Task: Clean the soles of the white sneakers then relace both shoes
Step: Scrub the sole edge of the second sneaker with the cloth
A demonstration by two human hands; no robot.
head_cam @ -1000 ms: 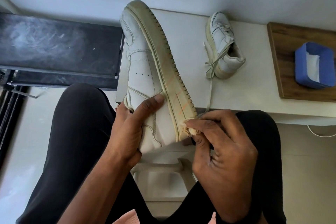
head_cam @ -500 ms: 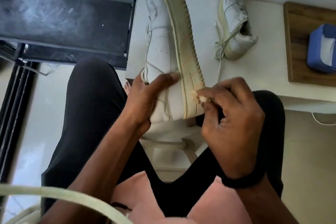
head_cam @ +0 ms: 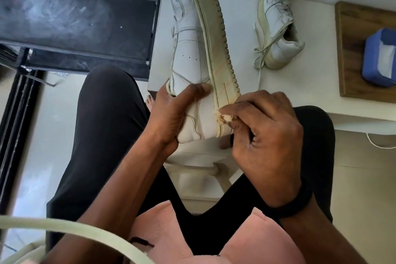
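I am holding a white leather sneaker (head_cam: 188, 53) on its side over my knees with the toe pointing away. Its smooth stitched upper is facing left. Its yellowed rubber sole (head_cam: 216, 34), ridged along the edge and streaked faint orange, is facing right. My left grip (head_cam: 171, 113) is clamping round the heel, thumb lying across the upper. My right grip (head_cam: 263, 133) is pinching a small crumpled pale wad (head_cam: 224, 117) and pressing it against the sole's sidewall near the heel. The second sneaker (head_cam: 278, 34) is lying on the matte white tabletop (head_cam: 242, 28), lace trailing loose. A scuffed dark slab (head_cam: 75, 23) is sitting to the left, above a pale glossy floor (head_cam: 53, 124). A wooden board (head_cam: 351, 49) at the right is carrying a blue box (head_cam: 372, 70).
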